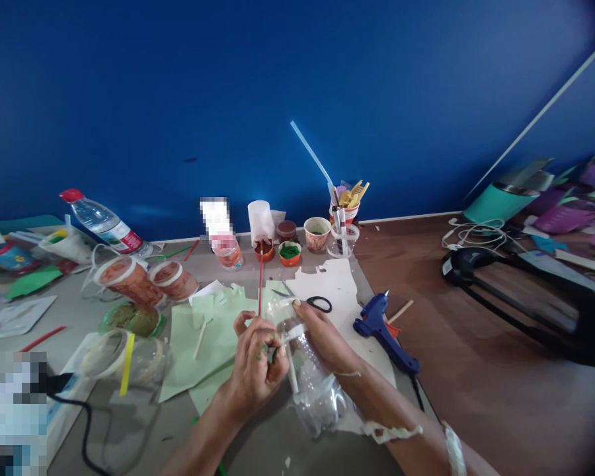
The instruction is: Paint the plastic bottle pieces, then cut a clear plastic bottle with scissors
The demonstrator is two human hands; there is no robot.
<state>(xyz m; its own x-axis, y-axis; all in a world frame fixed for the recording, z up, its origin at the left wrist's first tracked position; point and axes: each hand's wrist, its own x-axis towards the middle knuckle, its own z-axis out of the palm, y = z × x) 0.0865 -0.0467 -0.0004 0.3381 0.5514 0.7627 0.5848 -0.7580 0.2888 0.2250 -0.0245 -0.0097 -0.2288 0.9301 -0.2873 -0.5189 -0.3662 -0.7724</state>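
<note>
My right hand (pixel 320 330) is wrapped round a clear plastic bottle (pixel 322 396) with a white strip (pixel 296 332) across its upper part and a whitish stick (pixel 293 370) along its side. My left hand (pixel 260 360), smudged with green, is closed beside the bottle, its thumb and finger pressed together near the strip. What it pinches is hidden. A thin red stick (pixel 260 284) runs from just above my left fingers towards a small cup of brown-red paint (pixel 264 250). Black-handled scissors (pixel 319 304) lie behind the bottle, partly covered.
A blue glue gun (pixel 384 334) lies to the right, its cord running forward. Green paper (pixel 188 357) and white paper (pixel 344 281) lie under and around the hands. At the back stand a green paint cup (pixel 290 254) and cutlery cup (pixel 344 211). A black-framed object (pixel 515 304) lies far right.
</note>
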